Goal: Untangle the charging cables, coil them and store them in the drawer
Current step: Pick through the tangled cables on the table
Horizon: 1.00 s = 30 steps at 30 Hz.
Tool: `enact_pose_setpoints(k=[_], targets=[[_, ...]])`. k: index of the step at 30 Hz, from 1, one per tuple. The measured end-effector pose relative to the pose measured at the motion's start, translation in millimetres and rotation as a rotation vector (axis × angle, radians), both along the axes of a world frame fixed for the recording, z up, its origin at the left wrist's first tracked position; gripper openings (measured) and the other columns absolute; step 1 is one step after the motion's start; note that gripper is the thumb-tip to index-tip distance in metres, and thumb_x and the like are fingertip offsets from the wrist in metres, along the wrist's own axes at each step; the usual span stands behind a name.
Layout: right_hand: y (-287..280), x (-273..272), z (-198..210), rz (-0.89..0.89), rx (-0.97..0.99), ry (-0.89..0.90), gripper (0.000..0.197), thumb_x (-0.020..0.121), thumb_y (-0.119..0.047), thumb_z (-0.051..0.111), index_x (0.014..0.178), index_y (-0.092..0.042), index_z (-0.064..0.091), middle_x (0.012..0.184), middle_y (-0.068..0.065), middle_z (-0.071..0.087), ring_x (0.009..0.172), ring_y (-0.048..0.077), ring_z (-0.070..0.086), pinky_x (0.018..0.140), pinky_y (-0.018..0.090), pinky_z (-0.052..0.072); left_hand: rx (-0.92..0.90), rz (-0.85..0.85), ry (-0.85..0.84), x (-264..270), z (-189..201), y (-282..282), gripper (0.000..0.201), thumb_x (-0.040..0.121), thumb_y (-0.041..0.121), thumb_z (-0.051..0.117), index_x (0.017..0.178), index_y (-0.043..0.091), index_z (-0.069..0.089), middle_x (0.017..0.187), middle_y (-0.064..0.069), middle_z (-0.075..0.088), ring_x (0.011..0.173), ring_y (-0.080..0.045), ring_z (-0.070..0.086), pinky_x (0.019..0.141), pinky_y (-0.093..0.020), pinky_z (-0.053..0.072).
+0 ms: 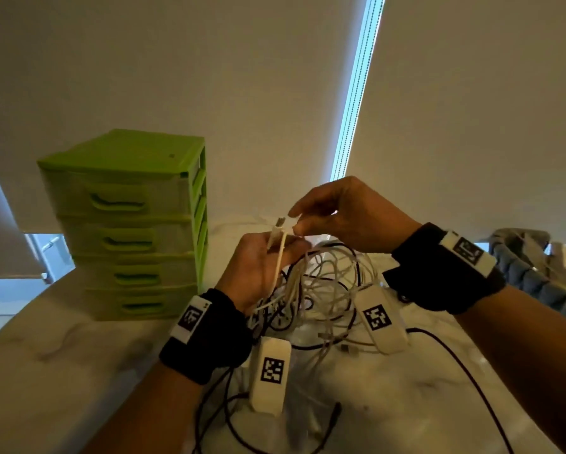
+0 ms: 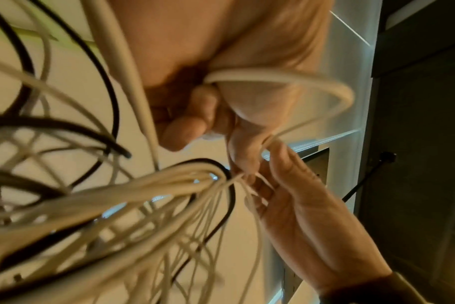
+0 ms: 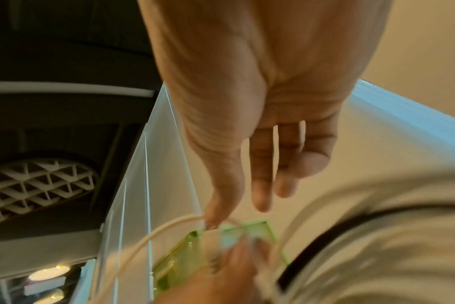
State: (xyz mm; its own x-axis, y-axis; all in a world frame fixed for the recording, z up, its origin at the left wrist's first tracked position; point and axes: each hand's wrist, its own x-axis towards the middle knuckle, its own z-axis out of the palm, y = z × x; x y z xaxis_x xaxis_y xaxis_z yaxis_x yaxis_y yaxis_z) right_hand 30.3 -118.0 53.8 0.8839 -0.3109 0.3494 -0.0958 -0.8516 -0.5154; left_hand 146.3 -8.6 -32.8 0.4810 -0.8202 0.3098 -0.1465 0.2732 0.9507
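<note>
Head view showed the left hand (image 1: 262, 263) gripping a white cable (image 1: 279, 257) upright, plug (image 1: 280, 221) pointing up. The right hand (image 1: 347, 217) pinched it just beside the plug. The tangle (image 1: 324, 290) hung to the marble counter (image 1: 62, 355). Green drawers (image 1: 127, 224) stood shut at left before blinds (image 1: 209, 77); bare counter lay in front of them.

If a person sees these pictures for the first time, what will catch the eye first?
First the tangle of white and black cables hanging over the marble table, held up by the left hand. The right hand pinches a white cable end just above it. Then the bright green drawer unit standing at the left, with all its drawers shut.
</note>
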Motion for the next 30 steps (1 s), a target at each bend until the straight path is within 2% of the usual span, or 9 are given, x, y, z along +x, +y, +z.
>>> enact_pose_setpoints(k=[2,4,7,10,13,18,21,25,30], targets=[[-6.3,-6.6,-2.3,-0.041,-0.102,0.230,0.043,0.081,-0.039,0.071,0.122,-0.030,0.063,0.108,-0.007,0.067,0.090,0.005,0.064,0.083,0.027,0.053,-0.030,0.026,-0.016,0.7,4.1,6.4,0.017,0.090,0.008,0.065,0.074,0.014,0.067,0.065,-0.002,0.063,0.044,0.001,0.051,0.043,-0.010,0.036],[-9.3,-12.6,-15.1,-0.042,-0.122,0.407,0.033,0.087,-0.042,0.065,0.118,-0.031,0.065,0.102,-0.010,0.069,0.087,0.004,0.063,0.081,0.025,0.050,-0.070,0.013,-0.020,-1.0,9.8,12.9,0.019,0.091,0.002,0.061,0.075,0.010,0.063,0.070,-0.006,0.059,0.040,0.001,0.047,0.041,-0.009,0.035],[-19.7,-24.0,-34.0,-0.109,-0.058,0.288,0.022,0.094,-0.036,0.058,0.084,-0.022,0.070,0.067,-0.008,0.062,0.058,0.003,0.054,0.063,0.024,0.043,-0.123,0.061,0.026,6.7,14.9,24.1,0.014,0.094,0.009,0.058,0.080,0.010,0.060,0.062,0.010,0.055,0.041,0.000,0.040,0.041,-0.015,0.028],[-39.8,-40.6,-43.6,-0.283,0.062,0.163,0.036,0.094,-0.038,0.056,0.071,-0.013,0.067,0.061,-0.001,0.062,0.055,0.009,0.055,0.063,0.029,0.046,-0.156,0.178,0.160,26.1,15.5,34.5,0.015,0.096,0.014,0.056,0.082,0.014,0.060,0.058,0.014,0.055,0.040,-0.001,0.035,0.040,-0.016,0.028],[-54.5,-44.9,-49.0,-0.435,0.172,0.150,0.040,0.094,-0.038,0.057,0.072,-0.007,0.070,0.069,0.011,0.070,0.058,0.016,0.061,0.065,0.031,0.052,-0.147,0.262,0.154,32.2,13.2,36.7,0.018,0.096,0.014,0.057,0.079,0.016,0.063,0.056,0.009,0.047,0.045,-0.003,0.029,0.042,-0.017,0.029],[-63.5,-36.6,-52.5,-0.534,0.226,0.180,0.038,0.095,-0.033,0.056,0.073,-0.004,0.069,0.058,0.003,0.067,0.047,0.015,0.060,0.048,0.023,0.048,-0.209,0.338,0.207,33.1,16.4,29.6,0.019,0.096,0.012,0.056,0.079,0.016,0.063,0.052,0.017,0.054,0.043,-0.001,0.040,0.040,-0.014,0.032],[-59.0,-33.7,-52.0,-0.571,0.121,0.318,0.037,0.095,-0.041,0.055,0.091,-0.006,0.069,0.086,0.011,0.072,0.070,0.021,0.068,0.063,0.029,0.054,-0.218,0.322,0.195,31.7,18.5,30.9,0.021,0.096,0.013,0.057,0.077,0.018,0.064,0.056,0.016,0.055,0.043,-0.002,0.039,0.040,-0.016,0.032],[-13.7,-18.9,-36.6,-0.297,-0.239,0.335,0.059,0.089,-0.045,0.061,0.142,-0.030,0.041,0.138,0.005,0.050,0.122,0.022,0.051,0.104,0.039,0.043,-0.193,0.225,0.026,15.6,18.2,29.9,0.027,0.094,0.014,0.059,0.071,0.025,0.068,0.078,0.002,0.062,0.047,-0.002,0.037,0.044,-0.020,0.031],[4.1,16.4,-31.8,-0.051,-0.207,0.451,0.022,0.095,-0.036,0.056,0.107,-0.022,0.068,0.095,-0.007,0.066,0.085,0.009,0.062,0.086,0.032,0.054,-0.235,0.221,0.034,21.5,26.2,32.2,0.026,0.094,0.013,0.057,0.073,0.023,0.068,0.071,0.003,0.056,0.044,-0.001,0.036,0.042,-0.017,0.032]])
